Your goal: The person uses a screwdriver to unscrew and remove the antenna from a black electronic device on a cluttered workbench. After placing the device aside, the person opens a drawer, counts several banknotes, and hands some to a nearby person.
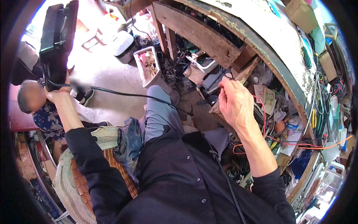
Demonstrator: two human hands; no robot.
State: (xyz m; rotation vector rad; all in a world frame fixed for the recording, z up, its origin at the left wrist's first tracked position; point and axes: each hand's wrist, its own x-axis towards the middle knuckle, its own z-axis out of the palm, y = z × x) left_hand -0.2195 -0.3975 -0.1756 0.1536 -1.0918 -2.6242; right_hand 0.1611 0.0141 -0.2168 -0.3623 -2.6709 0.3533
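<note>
My left hand is raised at the far left, its fingers wrapped round the lower end of a long black boxy appliance, which stands upright. A black power cord leaves the appliance by that hand and runs across above my knee toward the workbench. Over on the right, my right hand is closed beside the bench's open wooden drawer frame, thumb and fingers drawn together. A thin dark wire loop shows just by its fingertips. Whether those fingers pinch it cannot be made out.
A person in a cap and floral clothing is close by on the left. The workbench curves along the right, with tangled wires and tools. On the floor stand a white bin and a rounded appliance.
</note>
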